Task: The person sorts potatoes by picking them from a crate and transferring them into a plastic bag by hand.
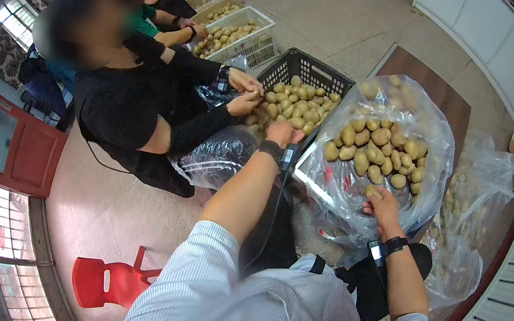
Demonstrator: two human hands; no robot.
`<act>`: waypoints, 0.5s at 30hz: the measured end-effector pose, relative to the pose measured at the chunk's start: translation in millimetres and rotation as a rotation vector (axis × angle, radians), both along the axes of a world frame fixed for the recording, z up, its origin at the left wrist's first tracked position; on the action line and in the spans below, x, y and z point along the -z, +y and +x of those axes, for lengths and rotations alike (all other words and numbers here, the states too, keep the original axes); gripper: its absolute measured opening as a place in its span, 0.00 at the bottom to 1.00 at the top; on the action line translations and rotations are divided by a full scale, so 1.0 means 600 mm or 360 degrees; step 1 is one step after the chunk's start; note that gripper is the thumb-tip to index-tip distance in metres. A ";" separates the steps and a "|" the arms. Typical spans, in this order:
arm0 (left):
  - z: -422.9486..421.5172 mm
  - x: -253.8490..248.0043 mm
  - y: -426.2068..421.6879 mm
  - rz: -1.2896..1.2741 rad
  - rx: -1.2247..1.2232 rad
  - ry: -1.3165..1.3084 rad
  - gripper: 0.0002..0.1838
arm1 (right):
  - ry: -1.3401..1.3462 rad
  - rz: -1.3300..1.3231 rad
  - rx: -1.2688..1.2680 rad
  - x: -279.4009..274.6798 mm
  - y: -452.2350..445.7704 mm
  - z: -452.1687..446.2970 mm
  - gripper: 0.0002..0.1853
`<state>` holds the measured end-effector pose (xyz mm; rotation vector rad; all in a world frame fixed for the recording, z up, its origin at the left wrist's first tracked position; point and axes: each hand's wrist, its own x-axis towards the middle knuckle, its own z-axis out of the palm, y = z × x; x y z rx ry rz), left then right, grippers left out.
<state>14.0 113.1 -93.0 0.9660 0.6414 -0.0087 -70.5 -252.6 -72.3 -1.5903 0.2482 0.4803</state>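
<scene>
My left hand (283, 134) is at the near edge of a black crate (338, 78) filled with small round yellow-brown fruits (298, 107); its fingers reach in among them, and whether they hold one is hidden. My right hand (383, 207) is closed on a single fruit (374, 191) at the near side of a large clear plastic bag (442, 132). The bag lies open with a heap of the same fruits (375, 148) inside. A white box edge (313, 185) shows under the bag's left side.
A co-worker (140, 96) in black sits at the left, both hands over the black crate. Beyond are more people and white crates (265, 23) of fruit. A red chair (109, 281) stands lower left, filled plastic bags (468, 212) at right, white cabinets (483, 25) behind.
</scene>
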 end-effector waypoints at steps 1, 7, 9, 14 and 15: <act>0.001 -0.006 -0.005 -0.0076 -0.0015 -0.0002 0.04 | -0.0007 0.0003 0.0009 -0.019 0.009 -0.002 0.17; -0.005 -0.019 -0.047 0.0379 0.0573 -0.0091 0.04 | 0.0024 0.0030 -0.0169 -0.050 0.043 0.001 0.16; 0.011 0.019 -0.057 0.0082 0.0909 -0.0179 0.15 | -0.0016 0.0033 -0.0229 -0.070 0.065 0.003 0.15; -0.040 -0.115 -0.147 0.0256 0.1114 0.0148 0.27 | -0.0053 0.0129 -0.0292 -0.089 0.099 0.015 0.17; -0.041 -0.115 -0.155 0.0164 0.1260 0.0123 0.27 | -0.0112 0.0202 -0.0368 -0.096 0.108 0.018 0.17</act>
